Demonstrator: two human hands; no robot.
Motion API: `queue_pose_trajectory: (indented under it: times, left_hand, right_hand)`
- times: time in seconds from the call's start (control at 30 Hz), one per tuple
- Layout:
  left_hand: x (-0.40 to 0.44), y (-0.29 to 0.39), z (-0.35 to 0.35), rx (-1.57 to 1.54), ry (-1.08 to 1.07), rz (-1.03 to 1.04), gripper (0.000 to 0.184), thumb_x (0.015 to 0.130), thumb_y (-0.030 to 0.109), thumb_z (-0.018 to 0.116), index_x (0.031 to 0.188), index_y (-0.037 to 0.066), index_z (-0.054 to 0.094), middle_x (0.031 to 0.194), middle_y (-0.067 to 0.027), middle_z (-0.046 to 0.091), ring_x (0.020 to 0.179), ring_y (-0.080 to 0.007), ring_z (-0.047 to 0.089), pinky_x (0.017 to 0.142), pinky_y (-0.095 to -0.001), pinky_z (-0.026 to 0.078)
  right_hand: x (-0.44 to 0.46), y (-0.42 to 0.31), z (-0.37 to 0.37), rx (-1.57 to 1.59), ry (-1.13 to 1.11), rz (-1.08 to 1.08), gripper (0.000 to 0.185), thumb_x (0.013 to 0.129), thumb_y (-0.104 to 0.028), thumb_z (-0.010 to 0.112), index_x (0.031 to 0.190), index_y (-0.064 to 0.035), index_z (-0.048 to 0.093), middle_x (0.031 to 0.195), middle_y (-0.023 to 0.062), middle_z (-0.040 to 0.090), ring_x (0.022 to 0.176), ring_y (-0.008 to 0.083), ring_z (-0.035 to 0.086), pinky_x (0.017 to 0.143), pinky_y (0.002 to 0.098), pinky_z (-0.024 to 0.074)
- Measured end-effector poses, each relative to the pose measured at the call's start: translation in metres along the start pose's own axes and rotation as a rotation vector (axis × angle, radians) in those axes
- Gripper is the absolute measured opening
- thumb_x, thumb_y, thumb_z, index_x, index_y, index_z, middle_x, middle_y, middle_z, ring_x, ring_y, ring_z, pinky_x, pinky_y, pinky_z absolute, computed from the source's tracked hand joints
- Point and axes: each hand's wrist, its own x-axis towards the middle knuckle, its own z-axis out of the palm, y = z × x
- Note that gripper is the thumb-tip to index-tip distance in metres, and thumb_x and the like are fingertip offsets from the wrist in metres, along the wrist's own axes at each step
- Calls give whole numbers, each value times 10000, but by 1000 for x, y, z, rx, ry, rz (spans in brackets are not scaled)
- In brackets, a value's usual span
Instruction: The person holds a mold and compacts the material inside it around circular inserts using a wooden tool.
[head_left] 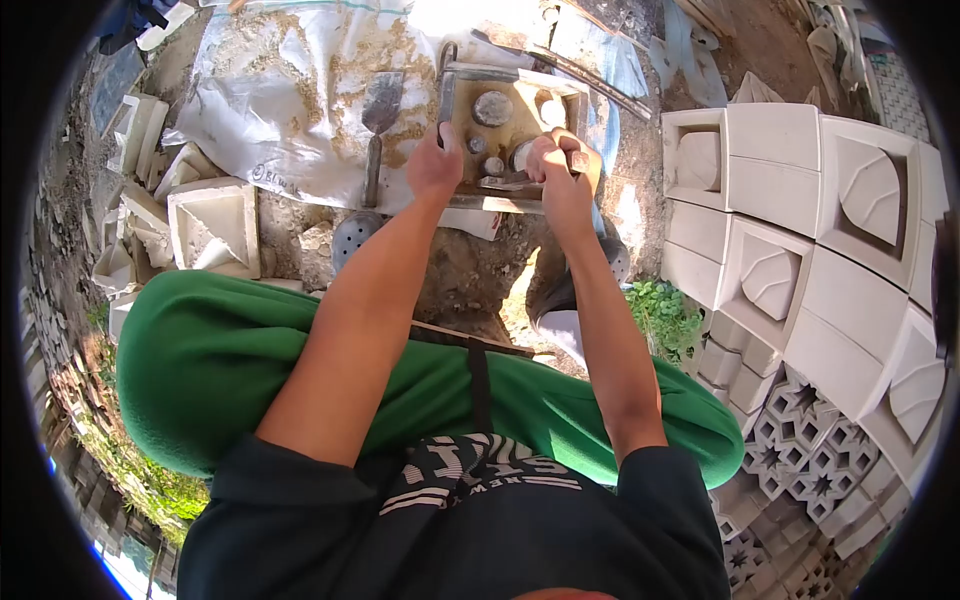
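Note:
In front of me lies a shallow rectangular mould (pixel 520 75) with raised edges, holding wet-looking tan material and several round pieces, such as a grey disc (pixel 492 108). My left hand (pixel 436 165) is closed round the mould's near left edge. My right hand (pixel 565 165) makes a fist over the mould's right side, round the wooden handle of a trowel. Part of the trowel's flat blade (pixel 508 183) shows low along the near edge; the rest is hidden by the hand. Left of the mould, a second trowel (pixel 380 115) rests on a dirty white sheet (pixel 300 100).
Pale cast blocks (pixel 775 150) with leaf reliefs are stacked on the right, above star-patterned vent blocks (pixel 815 455). At left stand broken pale moulded pieces (pixel 213 225). Long bars (pixel 590 80) lie beyond the mould. A green plant (pixel 660 315) grows beside my right knee.

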Motion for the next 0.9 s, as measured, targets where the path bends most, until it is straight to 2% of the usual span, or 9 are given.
queue_pose_trajectory:
  times: [0.03, 0.07, 0.17, 0.33, 0.43, 0.47, 0.63, 0.77, 0.9]
  left_hand:
    - [2, -1, 2, 1, 4, 7, 436, 951, 409, 387, 985, 71, 661, 888, -211, 671, 866, -416, 625, 772, -510, 470]
    - [5, -2, 3, 1, 10, 12, 442, 951, 411, 385, 981, 68, 663, 887, -210, 671, 865, -419, 624, 772, -511, 470]
    - [5, -4, 5, 39, 20, -3, 447, 952, 415, 383, 980, 69, 664, 889, -209, 671, 865, -420, 623, 775, -511, 470]
    - [6, -4, 3, 24, -6, 8, 420, 956, 413, 375, 1018, 95, 642, 921, -196, 672, 880, -417, 617, 776, -505, 468]
    - [4, 0, -2, -6, -22, 4, 419, 955, 413, 376, 1017, 97, 644, 929, -200, 669, 894, -417, 614, 783, -507, 465]
    - [5, 2, -2, -8, -11, 16, 419, 955, 413, 376, 1017, 97, 644, 929, -200, 669, 894, -417, 614, 783, -507, 465]
    - [8, -13, 11, -45, 40, 77, 426, 954, 416, 371, 1009, 95, 644, 940, -209, 662, 906, -425, 604, 789, -515, 456]
    - [7, -2, 6, -47, 7, -2, 429, 955, 414, 363, 1026, 100, 647, 936, -211, 662, 898, -430, 603, 784, -516, 456]
    - [5, -9, 5, -7, -7, 28, 440, 951, 428, 371, 1045, 100, 649, 933, -211, 662, 899, -433, 603, 787, -513, 456]
  right_hand:
    - [4, -2, 3, -65, 108, -124, 319, 871, -141, 586, 590, -20, 496, 540, -21, 463, 501, 49, 365, 467, 241, 284]
    - [1, -13, 13, 54, 136, -168, 296, 895, -94, 551, 627, -50, 433, 520, -19, 353, 477, 88, 302, 463, 270, 261]
    - [3, -26, 20, -19, 164, -31, 371, 903, -113, 556, 570, -58, 403, 493, -18, 352, 445, 89, 279, 436, 277, 224]
    - [-4, -47, 20, 54, 310, -182, 449, 909, -116, 527, 510, -52, 331, 478, -15, 324, 427, 79, 281, 425, 271, 209]
    - [-12, 13, 8, -179, 177, -177, 413, 901, -92, 505, 528, -50, 331, 508, -18, 315, 460, 74, 279, 446, 261, 207]
    - [-12, -15, 15, -10, 149, -123, 335, 855, -96, 575, 557, -30, 438, 527, -60, 372, 513, 32, 291, 476, 251, 207]
    - [-26, -45, 19, 83, 340, -159, 314, 849, -55, 544, 555, -26, 439, 521, -50, 396, 492, 28, 315, 452, 237, 239]
    - [-17, -6, 6, -173, 191, -178, 372, 879, -61, 497, 535, -46, 357, 511, -16, 343, 469, 60, 280, 438, 264, 195]
    - [-26, -35, 5, 37, 286, -118, 350, 835, -71, 582, 562, -46, 366, 541, -66, 335, 497, 37, 299, 454, 244, 217]
